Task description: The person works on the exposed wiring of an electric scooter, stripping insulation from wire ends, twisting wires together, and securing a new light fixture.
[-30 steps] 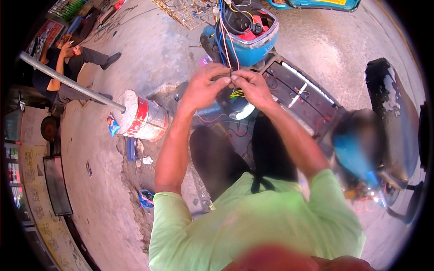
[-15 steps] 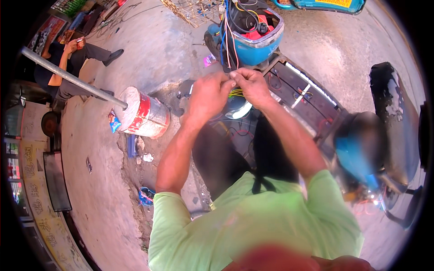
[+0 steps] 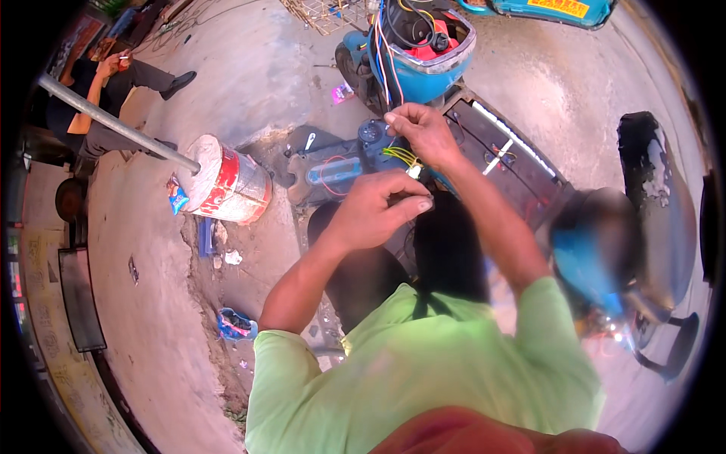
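Note:
My right hand (image 3: 425, 136) is closed in a pinch at the lower end of the thin wires (image 3: 387, 57) that hang from the blue scooter's front body (image 3: 423, 82). My left hand (image 3: 382, 206) is lower and nearer to me, thumb and forefinger pressed together; anything between them is too small to make out. Between the hands a bundle of yellow-green wires (image 3: 401, 156) ends in a white connector (image 3: 414, 172). Beyond my left hand lies a blue-grey plastic scooter part (image 3: 333, 175) with a thin red wire across it.
Dark batteries (image 3: 499, 144) sit in the scooter's frame on the right. A paint-stained bucket (image 3: 234, 185) with a metal pole (image 3: 121, 125) stands at the left. A scooter seat (image 3: 658, 189) is at the far right. Another person (image 3: 91, 106) sits at the far left.
My hands were together at the wires; my left hand has moved down toward me, apart from the right. My right hand remains at the wire ends. The plastic part has come into view.

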### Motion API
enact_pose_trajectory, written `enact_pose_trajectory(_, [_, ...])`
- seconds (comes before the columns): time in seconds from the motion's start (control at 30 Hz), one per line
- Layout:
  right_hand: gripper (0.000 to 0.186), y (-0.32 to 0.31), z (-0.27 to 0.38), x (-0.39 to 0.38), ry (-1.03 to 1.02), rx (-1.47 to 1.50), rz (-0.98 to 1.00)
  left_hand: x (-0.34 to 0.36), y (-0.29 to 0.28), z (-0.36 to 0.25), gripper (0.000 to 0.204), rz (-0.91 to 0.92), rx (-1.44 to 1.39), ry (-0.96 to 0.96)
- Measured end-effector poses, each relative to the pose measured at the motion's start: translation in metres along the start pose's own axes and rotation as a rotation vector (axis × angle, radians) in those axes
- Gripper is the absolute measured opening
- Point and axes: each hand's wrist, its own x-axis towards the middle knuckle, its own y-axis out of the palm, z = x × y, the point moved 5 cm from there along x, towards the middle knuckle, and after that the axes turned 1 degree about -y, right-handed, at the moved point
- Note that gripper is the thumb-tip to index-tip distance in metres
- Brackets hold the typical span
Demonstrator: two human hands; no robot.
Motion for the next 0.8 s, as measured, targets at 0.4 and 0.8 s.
enact_pose_trajectory(0.4, [0.023, -0.004, -0.003, -0.004, -0.101, -0.125, -0.065, -0.001, -0.055, 0.089, 0.020, -0.440, -0.568, -0.234])
enact_pose_trajectory(0.8, [0.026, 0.001, 0.010, -0.009, -0.033, -0.191, -0.175, 0.057, -0.069, 0.093, 0.025, -0.391, -0.489, -0.243])
